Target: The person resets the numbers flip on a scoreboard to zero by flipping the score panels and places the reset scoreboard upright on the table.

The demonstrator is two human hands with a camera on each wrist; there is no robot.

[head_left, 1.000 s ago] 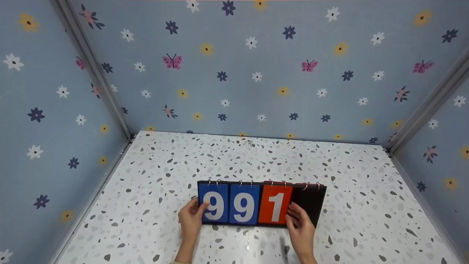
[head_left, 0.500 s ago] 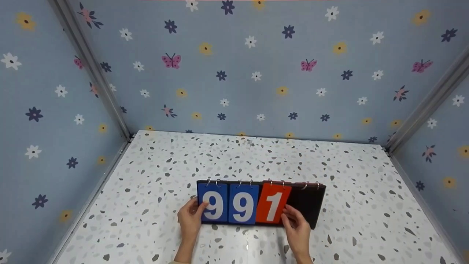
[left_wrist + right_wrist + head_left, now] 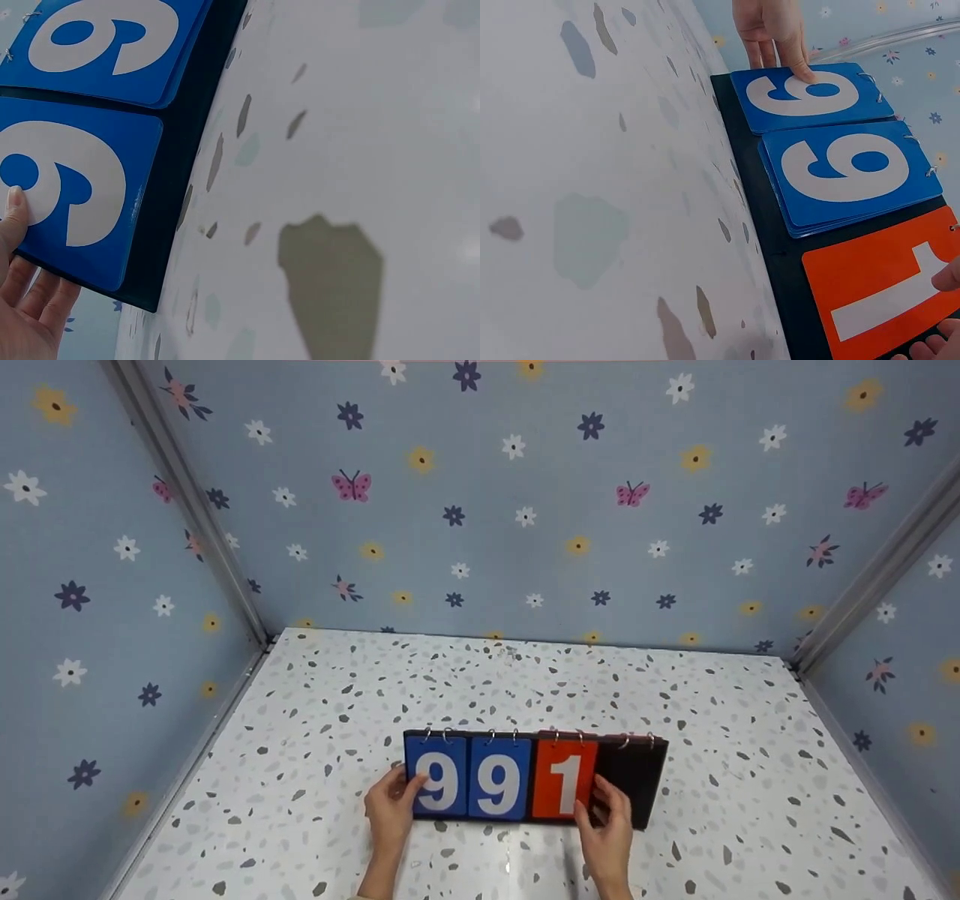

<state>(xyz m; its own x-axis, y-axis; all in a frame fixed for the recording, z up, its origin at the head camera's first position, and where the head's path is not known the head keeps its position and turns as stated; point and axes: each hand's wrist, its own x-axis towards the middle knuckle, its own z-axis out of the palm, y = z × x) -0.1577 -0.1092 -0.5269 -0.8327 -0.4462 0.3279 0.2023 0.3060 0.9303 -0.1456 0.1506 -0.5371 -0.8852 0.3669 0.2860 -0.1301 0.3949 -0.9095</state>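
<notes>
A black flip scoreboard (image 3: 636, 784) stands on the table, leaning back, its number cards hung from metal rings. Two blue cards show 9: the left one (image 3: 454, 746) and the middle one (image 3: 480, 750). A red card (image 3: 546, 791) shows 1, and right of it the black backing is bare. My left hand (image 3: 390, 810) grips the board's left edge; in the left wrist view its thumb (image 3: 15, 217) lies on the blue card, fingers behind. With my right hand (image 3: 609, 829) I pinch the red card's lower right side, thumb (image 3: 949, 276) on its front.
The speckled white table (image 3: 337, 697) spreads around the board. Blue flower-patterned panels rise at the back (image 3: 487, 547) and both sides, joined by grey metal corner posts (image 3: 199, 510). A shadow (image 3: 330, 277) falls on the table in the left wrist view.
The red card swung left at its lower end half a second ago and now hangs straight again. My right hand's thumb has moved onto its front. The left hand stays put.
</notes>
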